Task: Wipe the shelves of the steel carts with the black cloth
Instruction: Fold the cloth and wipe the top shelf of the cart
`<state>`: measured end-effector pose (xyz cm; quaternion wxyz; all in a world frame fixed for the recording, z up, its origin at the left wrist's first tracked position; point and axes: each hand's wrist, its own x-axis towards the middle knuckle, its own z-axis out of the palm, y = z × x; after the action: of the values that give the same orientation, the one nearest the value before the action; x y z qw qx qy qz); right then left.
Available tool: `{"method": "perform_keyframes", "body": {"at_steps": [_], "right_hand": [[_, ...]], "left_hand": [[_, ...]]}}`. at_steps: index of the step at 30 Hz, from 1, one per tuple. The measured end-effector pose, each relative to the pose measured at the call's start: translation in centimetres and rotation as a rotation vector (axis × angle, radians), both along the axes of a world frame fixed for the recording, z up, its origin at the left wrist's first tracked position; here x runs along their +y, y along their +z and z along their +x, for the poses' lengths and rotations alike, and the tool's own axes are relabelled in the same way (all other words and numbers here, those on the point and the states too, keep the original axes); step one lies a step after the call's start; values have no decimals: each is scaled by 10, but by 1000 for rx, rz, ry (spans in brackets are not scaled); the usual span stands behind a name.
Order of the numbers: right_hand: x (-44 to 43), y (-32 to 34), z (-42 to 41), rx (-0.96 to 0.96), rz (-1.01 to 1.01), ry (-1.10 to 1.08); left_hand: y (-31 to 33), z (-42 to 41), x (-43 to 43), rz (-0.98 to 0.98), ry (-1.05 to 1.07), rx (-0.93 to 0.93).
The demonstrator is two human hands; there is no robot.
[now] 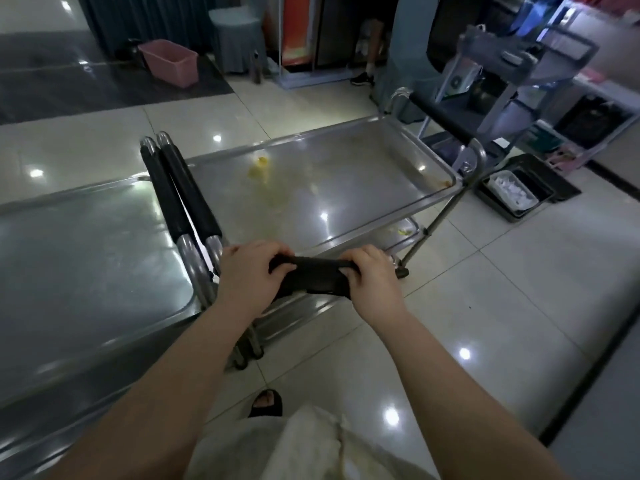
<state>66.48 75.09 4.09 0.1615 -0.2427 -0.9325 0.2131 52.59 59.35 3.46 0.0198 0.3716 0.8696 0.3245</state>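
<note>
Head view, looking down. Both hands hold a black cloth stretched between them, just above the near rim of a steel cart. Left hand: fingers curled tight over the cloth's left end. Right hand: fingers curled round the right end. The cloth looks bunched into a thick band.

The cart's top shelf has a yellow smear near its far-left corner and a brownish mark at the right rim. Yellow bits lie on the lower shelf.

A second steel cart stands alongside on the left w/ two black-padded handles side by side between the shelves. Glossy tile floor. A pink tub sits far back and dark trays on the floor at right.
</note>
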Motion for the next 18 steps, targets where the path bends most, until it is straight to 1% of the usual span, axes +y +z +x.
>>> {"method": "perform_keyframes", "body": {"at_steps": [2, 5, 7, 10, 12, 15, 17, 18], "right_hand": [[16, -5, -25, -72, -78, 17], [38, -15, -60, -125, -162, -5], [53, -21, -80, -159, -198, 3], [79, -27, -110, -220, -245, 88], [103, -30, -141, -296, -288, 142], [137, -47, -199, -433, -347, 253], [152, -64, -227, -500, -310, 326], [159, -72, -235, -533, -267, 368]], "left_hand": [[-9, -25, 12, -14, -44, -110], [-22, -51, 30, -44, -61, -167], [-30, -64, 42, -81, -31, -225], [-36, -84, 60, -117, 57, -326], [-39, -99, 75, -118, 134, -338], [-58, -126, 102, -162, 274, -296], [-76, -135, 114, -228, 369, -265], [-83, -134, 119, -269, 407, -279]]}}
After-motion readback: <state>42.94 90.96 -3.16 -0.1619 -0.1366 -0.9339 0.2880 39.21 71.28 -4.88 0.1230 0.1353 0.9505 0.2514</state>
